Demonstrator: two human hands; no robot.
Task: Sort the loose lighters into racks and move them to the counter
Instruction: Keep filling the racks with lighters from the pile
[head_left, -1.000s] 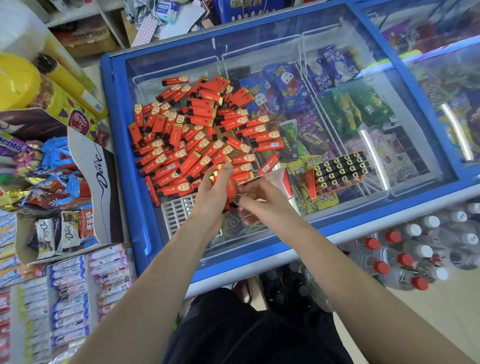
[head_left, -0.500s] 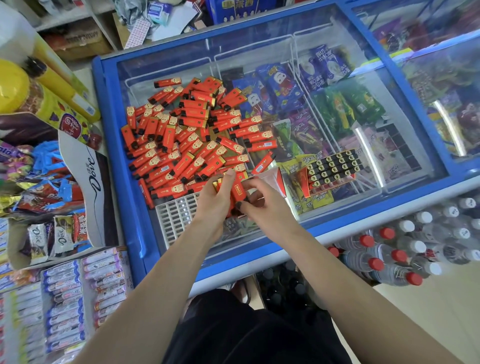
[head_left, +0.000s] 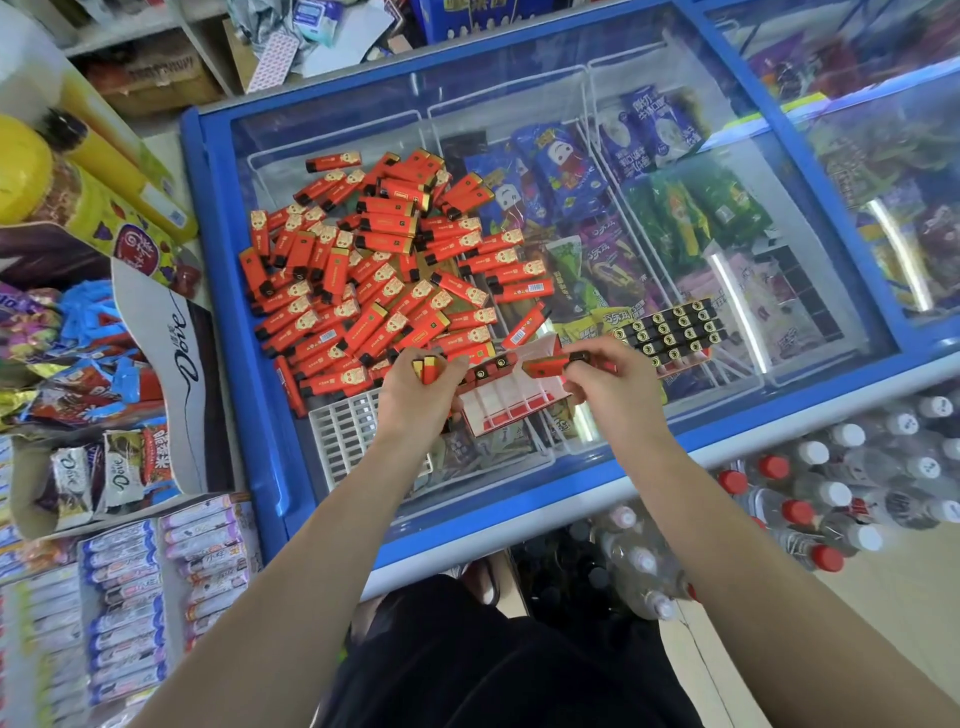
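Lighters (head_left: 363, 291) lie heaped on the freezer lid (head_left: 332, 135): light, stiff, slick plastic, best pinched across the flat sides. Left hand (head_left: 415, 389) grips a few; right hand (head_left: 613, 379) pinches one over the rack (head_left: 498, 405).

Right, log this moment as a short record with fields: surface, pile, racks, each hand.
surface: glass lid of a blue chest freezer
loose pile: red lighters heaped on the glass, left of centre
rack in use: red and white rack between the hands, a few lighters in its far row, the near slots bare
filled rack: rack of lighters standing black tops up, to the right
spare rack: white rack flat on the glass, no lighters in it
left hand: grips several lighters
right hand: pinches one lighter above the rack
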